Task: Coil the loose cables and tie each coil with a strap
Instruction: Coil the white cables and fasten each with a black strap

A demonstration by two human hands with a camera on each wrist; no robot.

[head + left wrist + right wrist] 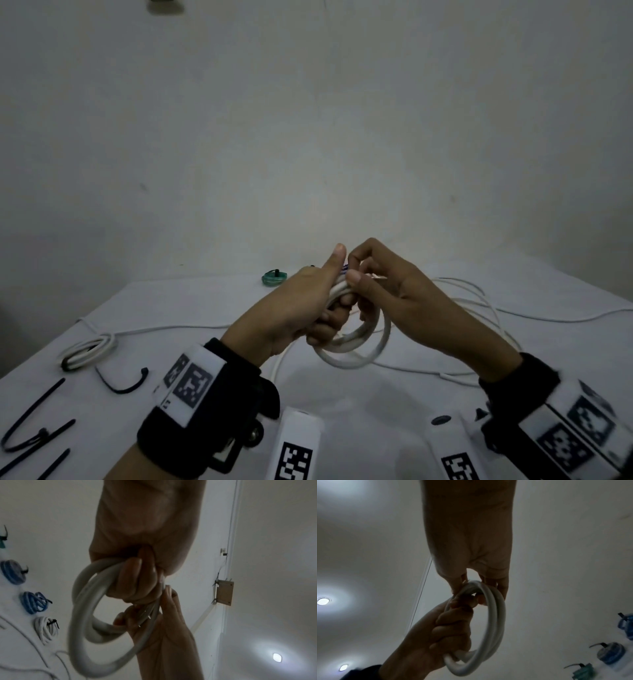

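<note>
Low in the middle of the head view, both hands meet above the white-covered table [342,404] around a coil of thick white cable [356,346]. The left hand [301,308] is closed round the gathered loops, thumb standing up, so the turns stay stacked while more is added; the left wrist view shows its fingers [137,577] wrapped over the bundle at the top of the ring. The right hand [387,287] pinches the cable just beside the left thumb, fingers curled, apparently laying the next turn into the grip. From the coil, loose cable [479,294] trails off to the right of the frame across the table, so the coiling looks unfinished and no strap is on this coil yet.

At the lower left of the head view lie black straps [34,421], kept near for tying, and above them a small white coil already bound [89,349]. A green tied coil [274,277] sits further back, near the table's far edge. Blue tied coils [12,572] show at the left edge of the left wrist view, set aside well apart from the hands.
</note>
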